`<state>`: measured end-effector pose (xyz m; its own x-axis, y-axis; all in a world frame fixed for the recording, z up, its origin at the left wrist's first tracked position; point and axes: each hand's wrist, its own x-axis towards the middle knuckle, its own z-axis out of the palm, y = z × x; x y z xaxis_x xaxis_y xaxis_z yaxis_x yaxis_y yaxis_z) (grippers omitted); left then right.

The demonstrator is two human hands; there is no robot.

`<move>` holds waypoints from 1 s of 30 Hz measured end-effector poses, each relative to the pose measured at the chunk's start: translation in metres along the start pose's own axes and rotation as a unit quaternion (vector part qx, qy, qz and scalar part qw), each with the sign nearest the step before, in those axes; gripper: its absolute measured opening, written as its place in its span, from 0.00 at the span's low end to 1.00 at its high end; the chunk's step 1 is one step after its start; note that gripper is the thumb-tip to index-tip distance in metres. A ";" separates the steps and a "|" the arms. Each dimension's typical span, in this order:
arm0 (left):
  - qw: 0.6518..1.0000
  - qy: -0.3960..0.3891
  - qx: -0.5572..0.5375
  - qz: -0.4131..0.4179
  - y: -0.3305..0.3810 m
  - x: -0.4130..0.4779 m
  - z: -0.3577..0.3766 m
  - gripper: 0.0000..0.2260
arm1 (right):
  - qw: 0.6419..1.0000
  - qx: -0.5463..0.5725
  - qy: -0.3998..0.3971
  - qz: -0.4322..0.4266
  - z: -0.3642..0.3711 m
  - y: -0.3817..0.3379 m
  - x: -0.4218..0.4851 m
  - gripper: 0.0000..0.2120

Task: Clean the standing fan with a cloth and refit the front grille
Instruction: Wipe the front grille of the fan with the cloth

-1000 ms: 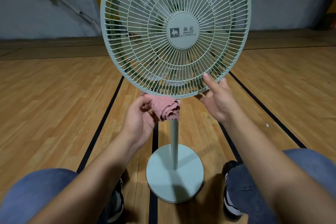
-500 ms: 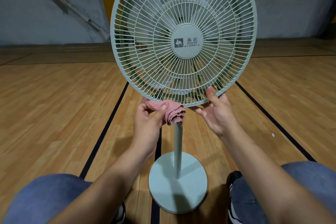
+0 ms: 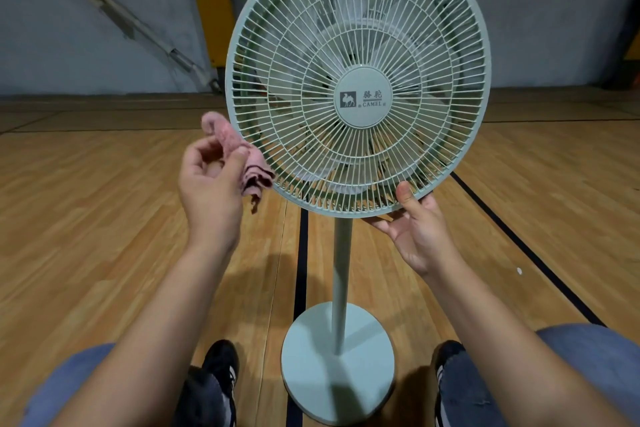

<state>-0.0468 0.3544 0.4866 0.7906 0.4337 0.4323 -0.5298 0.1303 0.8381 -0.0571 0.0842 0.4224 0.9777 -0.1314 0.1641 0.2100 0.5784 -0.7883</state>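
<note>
The pale green standing fan [image 3: 358,80] stands upright on the wooden floor [image 3: 86,218] between the person's knees, its front grille [image 3: 304,45] fitted on the head and its round base [image 3: 337,362] set over a black floor line [image 3: 300,270]. The left hand [image 3: 209,184] now sits at the lower left edge of the grille, higher and farther left than half a second ago, when it was under the bottom rim beside the pole [image 3: 341,270]. Its thumb and curled fingers pinch the pink cloth [image 3: 239,156], which has travelled with it from below the grille and now touches the rim at that left side, one end sticking up above the fingers and the rest hanging down. The right hand [image 3: 417,229] keeps its place at the lower right of the rim: the thumb lies on the front of the grille and the fingers cup the rim from beneath, gripping it. The fan head appears farther right in the view than before, and dark shoes [image 3: 216,381] show on either side of the base
</note>
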 end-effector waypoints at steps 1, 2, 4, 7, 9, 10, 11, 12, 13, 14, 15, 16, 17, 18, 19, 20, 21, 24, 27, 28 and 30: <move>1.000 0.000 0.000 0.010 0.006 0.008 0.001 0.12 | 1.000 -0.002 0.001 0.001 0.000 0.000 0.000 0.28; 1.000 0.001 0.000 0.018 0.012 0.014 0.001 0.13 | 1.000 -0.004 0.001 0.002 0.001 0.001 0.000 0.28; 1.000 -0.001 0.006 0.024 0.018 0.022 0.001 0.13 | 1.000 -0.002 0.001 0.003 0.000 0.002 0.000 0.28; 1.000 0.000 0.016 0.017 0.011 0.022 -0.003 0.12 | 1.000 -0.010 -0.003 -0.005 0.000 0.003 0.000 0.28; 1.000 0.002 0.021 0.003 0.001 0.013 -0.007 0.10 | 1.000 -0.015 -0.006 -0.010 -0.001 0.003 0.000 0.28; 1.000 0.002 0.029 -0.002 -0.005 0.007 -0.008 0.10 | 1.000 -0.012 -0.005 -0.010 -0.001 0.003 0.000 0.28; 0.999 0.001 0.039 -0.006 -0.010 0.000 -0.008 0.09 | 1.000 -0.009 -0.004 -0.010 -0.001 0.004 0.000 0.28; 0.999 -0.001 0.050 -0.011 -0.015 -0.008 -0.008 0.09 | 1.000 -0.008 -0.003 -0.011 -0.001 0.004 0.000 0.27; 0.998 -0.004 0.059 -0.021 -0.020 -0.017 -0.008 0.08 | 1.000 -0.007 -0.003 -0.011 -0.002 0.004 -0.001 0.27; 0.997 -0.009 0.068 -0.034 -0.024 -0.025 -0.007 0.08 | 1.000 -0.007 -0.003 -0.012 -0.001 0.004 -0.001 0.27; 0.996 -0.018 0.076 -0.051 -0.028 -0.035 -0.005 0.08 | 1.000 -0.008 -0.003 -0.012 -0.002 0.004 -0.001 0.27; 0.994 -0.032 0.079 -0.071 -0.031 -0.043 -0.003 0.09 | 1.000 -0.008 -0.003 -0.012 -0.002 0.003 -0.001 0.27; 0.991 -0.051 0.079 -0.095 -0.034 -0.052 0.000 0.09 | 1.000 -0.008 -0.002 -0.012 -0.002 0.003 -0.001 0.27; 0.988 -0.068 0.078 -0.117 -0.036 -0.061 0.004 0.10 | 1.000 -0.009 -0.003 -0.012 -0.003 0.003 -0.001 0.26; 0.985 -0.079 0.076 -0.131 -0.037 -0.067 0.008 0.10 | 1.000 -0.009 -0.005 -0.013 -0.002 0.002 0.000 0.26; 0.984 -0.085 0.073 -0.138 -0.039 -0.073 0.011 0.10 | 1.000 -0.007 -0.006 -0.012 -0.003 0.002 0.000 0.26; 0.984 -0.086 0.071 -0.139 -0.040 -0.076 0.014 0.10 | 1.000 -0.007 -0.006 -0.011 -0.003 0.002 0.000 0.25; 0.986 -0.080 0.076 -0.123 -0.041 -0.076 0.015 0.10 | 1.000 -0.009 -0.007 -0.007 -0.005 0.002 0.001 0.24; 0.988 -0.070 0.073 -0.113 -0.040 -0.067 0.009 0.10 | 1.000 -0.010 -0.007 -0.005 -0.005 0.003 0.002 0.24; 0.989 -0.070 0.074 -0.107 -0.038 -0.063 0.006 0.09 | 1.000 -0.008 -0.007 -0.006 -0.005 0.004 0.002 0.23; 0.991 -0.068 0.086 -0.081 -0.033 -0.051 0.000 0.09 | 1.000 -0.006 -0.008 -0.007 -0.005 0.003 0.003 0.23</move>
<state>-0.0694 0.3284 0.4371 0.9009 0.2947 0.3187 -0.3420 0.0300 0.9392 -0.0534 0.0815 0.4170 0.9746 -0.1258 0.1851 0.2237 0.5671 -0.7927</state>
